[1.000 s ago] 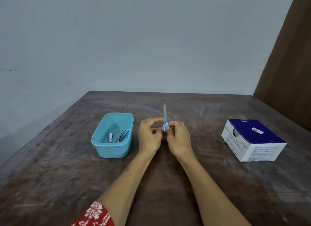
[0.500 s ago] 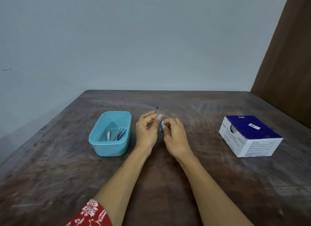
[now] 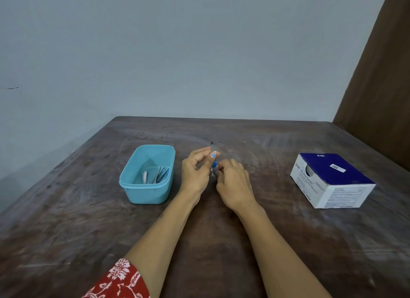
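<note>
A thin metal tool [image 3: 212, 143] with a pointed tip is held over the middle of the dark wooden table. My left hand [image 3: 196, 171] pinches its upper part between thumb and fingers. My right hand [image 3: 233, 182] has curled fingers at its lower end, where a small blue piece [image 3: 214, 164] shows. Most of the tool is hidden behind my fingers. A light blue plastic tub [image 3: 135, 189] stands just left of my left hand, with several small metal tools [image 3: 157, 175] lying inside.
A blue and white box of alcohol swabs [image 3: 332, 180] sits on the right side of the table. A grey wall runs along the table's far edge, and a brown panel [image 3: 377, 86] rises at the right.
The tool has tilted from standing upright to leaning away, so less of it shows above my fingers. My left thumb has slid up the tool. Both hands stay in place.
</note>
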`<state>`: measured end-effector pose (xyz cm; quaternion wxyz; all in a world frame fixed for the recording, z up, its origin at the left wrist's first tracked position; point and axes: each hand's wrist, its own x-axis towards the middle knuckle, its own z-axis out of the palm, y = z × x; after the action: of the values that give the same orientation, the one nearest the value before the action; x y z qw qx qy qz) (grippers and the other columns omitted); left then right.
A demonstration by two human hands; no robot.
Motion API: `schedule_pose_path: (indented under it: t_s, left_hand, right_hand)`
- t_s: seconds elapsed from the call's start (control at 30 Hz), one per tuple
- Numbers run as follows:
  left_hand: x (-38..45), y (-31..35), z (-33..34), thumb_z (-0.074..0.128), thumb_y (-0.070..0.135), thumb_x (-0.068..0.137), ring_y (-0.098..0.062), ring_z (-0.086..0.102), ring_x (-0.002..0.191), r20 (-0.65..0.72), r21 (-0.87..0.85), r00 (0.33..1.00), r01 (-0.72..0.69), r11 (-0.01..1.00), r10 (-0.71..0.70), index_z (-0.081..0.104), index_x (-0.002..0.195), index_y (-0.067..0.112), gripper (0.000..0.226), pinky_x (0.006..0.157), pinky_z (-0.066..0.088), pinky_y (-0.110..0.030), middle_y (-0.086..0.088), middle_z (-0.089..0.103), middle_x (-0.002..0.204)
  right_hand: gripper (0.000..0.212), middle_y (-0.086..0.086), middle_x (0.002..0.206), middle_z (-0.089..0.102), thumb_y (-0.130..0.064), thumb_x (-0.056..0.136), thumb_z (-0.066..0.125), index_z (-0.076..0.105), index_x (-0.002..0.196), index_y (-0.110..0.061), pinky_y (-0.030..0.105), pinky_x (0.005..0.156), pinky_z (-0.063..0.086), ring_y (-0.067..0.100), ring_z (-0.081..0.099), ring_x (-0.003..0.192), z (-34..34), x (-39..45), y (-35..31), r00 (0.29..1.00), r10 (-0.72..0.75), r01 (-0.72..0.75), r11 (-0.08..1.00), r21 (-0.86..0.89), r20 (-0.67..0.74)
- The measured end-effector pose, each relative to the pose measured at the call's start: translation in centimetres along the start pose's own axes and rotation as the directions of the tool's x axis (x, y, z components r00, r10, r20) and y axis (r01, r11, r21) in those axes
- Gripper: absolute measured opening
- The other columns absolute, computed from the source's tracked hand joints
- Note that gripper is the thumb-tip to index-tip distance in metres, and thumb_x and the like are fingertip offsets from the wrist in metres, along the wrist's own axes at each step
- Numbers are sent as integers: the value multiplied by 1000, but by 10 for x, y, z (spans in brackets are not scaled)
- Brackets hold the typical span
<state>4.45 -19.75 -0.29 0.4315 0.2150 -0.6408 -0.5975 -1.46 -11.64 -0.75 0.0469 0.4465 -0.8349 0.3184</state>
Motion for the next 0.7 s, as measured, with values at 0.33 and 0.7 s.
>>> schedule_pose_path:
  t_s: [0.33, 0.7]
  left_hand:
    - [-3, 3, 1, 61, 11, 87, -16, 60, 102, -10, -53, 999, 43, 998, -44, 70, 92, 20, 14, 88, 51, -31, -4, 64, 111]
    - [-4, 6, 2, 60, 10, 88, -8, 62, 89, -1, -97, 996, 91, 991, -91, 68, 99, 15, 15, 76, 53, -18, -8, 67, 109]
  right_hand:
    - [12, 5, 106, 54, -18, 96, 44, 55, 101, -15, 34, 89, 34, 23, 46, 103, 1, 0, 0, 999, 17, -19, 999, -39, -45]
    - [12, 1, 105, 55, -22, 96, 44, 55, 100, -19, 36, 92, 30, 21, 46, 106, 1, 1, -1, 997, 62, -65, 994, -86, -40]
